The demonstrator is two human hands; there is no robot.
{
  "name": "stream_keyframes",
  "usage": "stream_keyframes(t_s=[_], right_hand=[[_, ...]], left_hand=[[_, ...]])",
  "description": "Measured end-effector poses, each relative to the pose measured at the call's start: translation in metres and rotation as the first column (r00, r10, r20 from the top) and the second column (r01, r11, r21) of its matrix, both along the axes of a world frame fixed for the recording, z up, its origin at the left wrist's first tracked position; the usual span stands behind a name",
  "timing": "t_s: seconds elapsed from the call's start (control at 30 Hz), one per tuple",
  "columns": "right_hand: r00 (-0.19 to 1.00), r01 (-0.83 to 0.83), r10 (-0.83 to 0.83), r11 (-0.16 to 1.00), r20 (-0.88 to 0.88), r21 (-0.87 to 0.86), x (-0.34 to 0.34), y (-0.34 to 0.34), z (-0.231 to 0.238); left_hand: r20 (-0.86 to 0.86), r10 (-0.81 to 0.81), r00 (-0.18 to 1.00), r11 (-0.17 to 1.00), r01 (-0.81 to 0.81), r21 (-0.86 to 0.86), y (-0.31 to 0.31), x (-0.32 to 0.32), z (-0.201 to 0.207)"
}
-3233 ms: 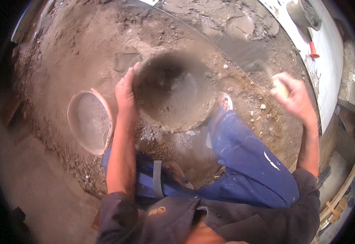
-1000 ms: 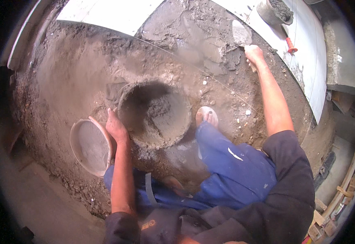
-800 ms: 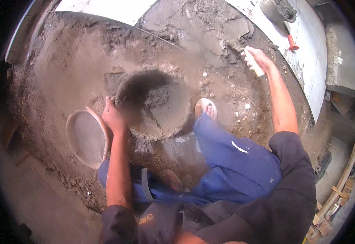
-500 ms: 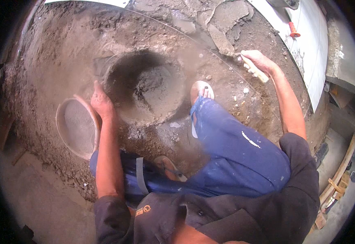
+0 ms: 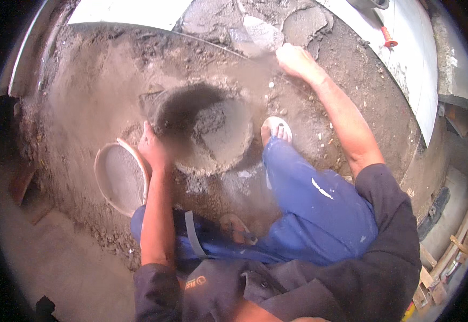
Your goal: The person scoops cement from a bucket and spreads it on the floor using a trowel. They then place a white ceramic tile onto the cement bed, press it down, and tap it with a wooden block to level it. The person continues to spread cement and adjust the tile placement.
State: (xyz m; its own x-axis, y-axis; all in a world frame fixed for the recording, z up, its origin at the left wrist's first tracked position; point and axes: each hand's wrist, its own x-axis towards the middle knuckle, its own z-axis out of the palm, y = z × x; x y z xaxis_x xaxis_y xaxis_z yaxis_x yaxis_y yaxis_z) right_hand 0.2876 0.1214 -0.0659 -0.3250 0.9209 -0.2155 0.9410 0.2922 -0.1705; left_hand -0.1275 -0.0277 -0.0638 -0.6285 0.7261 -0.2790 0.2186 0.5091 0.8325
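Observation:
My left hand (image 5: 152,147) grips the left rim of a round tub (image 5: 228,163) with wet grey mortar (image 5: 215,126) inside. Beside that hand, on its left, a smaller round pan (image 5: 105,190) holds fine grey material. Stretched out ahead, my right hand (image 5: 298,61) is closed around a trowel, whose handle is hidden under the fingers. The pale trowel blade (image 5: 263,33) lies low over spread mortar (image 5: 306,27) on the ground at the far side.
White slabs lie at the far left (image 5: 132,12) and along the right (image 5: 406,80). A tool with an orange-red handle (image 5: 388,37) rests on the right slab. A thin string (image 5: 210,43) crosses the dirt. Wood pieces (image 5: 454,252) lie at lower right. My sandalled foot (image 5: 277,129) is beside the tub.
My right hand has swung left with the trowel, whose handle no longer shows. My left hand stays at the tub's rim. The whole view has shifted, showing more of the far-left slab.

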Motion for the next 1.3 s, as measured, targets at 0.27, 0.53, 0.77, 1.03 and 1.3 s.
stream_keyframes(t_s=[0.27, 0.53, 0.77, 1.03, 1.3], right_hand=[[0.911, 0.395, -0.408, 0.906, -0.062, -0.152, 0.103, -0.058, -0.020], [0.982, 0.184, -0.187, 0.942, 0.017, -0.280, 0.135, -0.084, 0.025], [0.981, 0.145, -0.103, 0.952, 0.164, -0.268, 0.042, -0.095, 0.055], [0.912, 0.401, -0.410, 0.873, 0.030, -0.278, 0.090, -0.092, 0.062], [0.598, 0.572, -0.801, 0.407, 0.022, -0.712, 0.064, -0.037, 0.022]], left_hand=[[-0.119, -0.034, 0.992, 0.999, 0.034, 0.001, 0.001, -0.007, -0.004], [-0.081, -0.015, 0.997, 0.992, 0.025, 0.126, 0.000, -0.008, -0.007], [-0.117, 0.033, 0.993, 0.999, -0.033, 0.008, 0.004, -0.016, -0.010], [-0.122, 0.023, 0.992, 0.999, -0.019, 0.039, 0.007, -0.020, -0.013], [-0.002, -0.008, 1.000, 1.000, 0.008, -0.010, 0.001, -0.011, -0.001]])
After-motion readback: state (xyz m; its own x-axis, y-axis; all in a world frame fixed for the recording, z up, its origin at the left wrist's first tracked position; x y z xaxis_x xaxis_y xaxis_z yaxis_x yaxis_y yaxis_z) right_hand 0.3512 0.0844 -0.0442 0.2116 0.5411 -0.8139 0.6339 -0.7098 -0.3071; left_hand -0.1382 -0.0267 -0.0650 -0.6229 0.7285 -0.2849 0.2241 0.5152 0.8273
